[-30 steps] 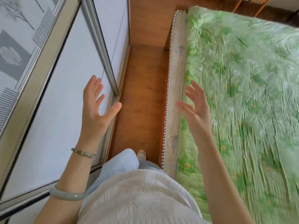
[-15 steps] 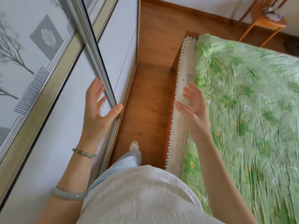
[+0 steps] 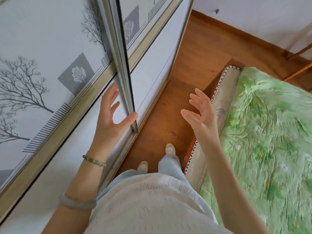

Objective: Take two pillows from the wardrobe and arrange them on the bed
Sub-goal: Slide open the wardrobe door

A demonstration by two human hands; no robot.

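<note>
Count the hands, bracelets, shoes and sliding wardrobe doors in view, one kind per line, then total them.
2 hands: left hand, right hand
2 bracelets: bead bracelet, pale bangle
2 shoes
2 sliding wardrobe doors
Total: 8

Soft, even daylight fills the room; its source is out of view. The pale wardrobe doors (image 3: 50, 39) read bright, nearly washed out, with a dull sheen along the metal door frame (image 3: 121, 65). A soft, dark shadow lies on the wooden floor (image 3: 168, 119) beside the far corner of the bed (image 3: 228, 92). The wide lens bows straight lines towards the edges. The green bedcover (image 3: 270, 149) smears at lower right, while the left hand (image 3: 108, 119) and right hand (image 3: 200, 112) look fairly sharp.
</note>
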